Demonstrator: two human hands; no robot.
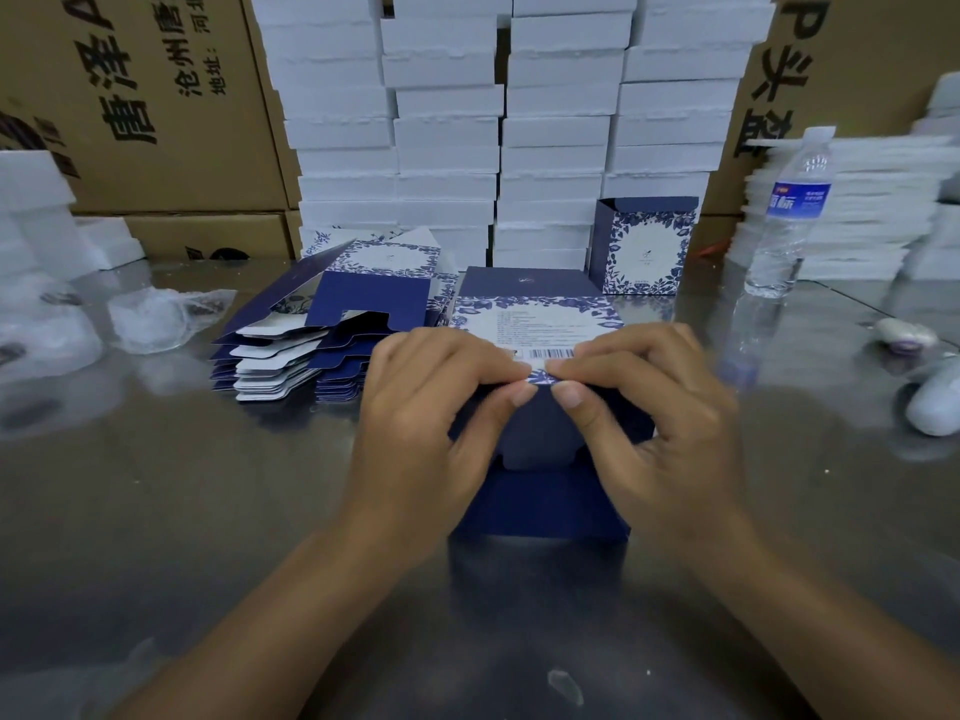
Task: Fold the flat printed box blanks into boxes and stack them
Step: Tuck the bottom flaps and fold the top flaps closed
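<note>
Printed box (540,504), half-folded on steel table (208,485): left hand (426,413) and right hand (654,407) pinching its top edge; one finished box (647,252) upright behind, pile of flat blanks (291,350) unfolded.

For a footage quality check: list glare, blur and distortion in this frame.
Head view: soft glare and reflections on the metal table; wide-angle distortion tilts the cardboard cartons at the edges; plastic wrap at left is blurred; left hand, right hand and the box they pinch are sharp.
</note>
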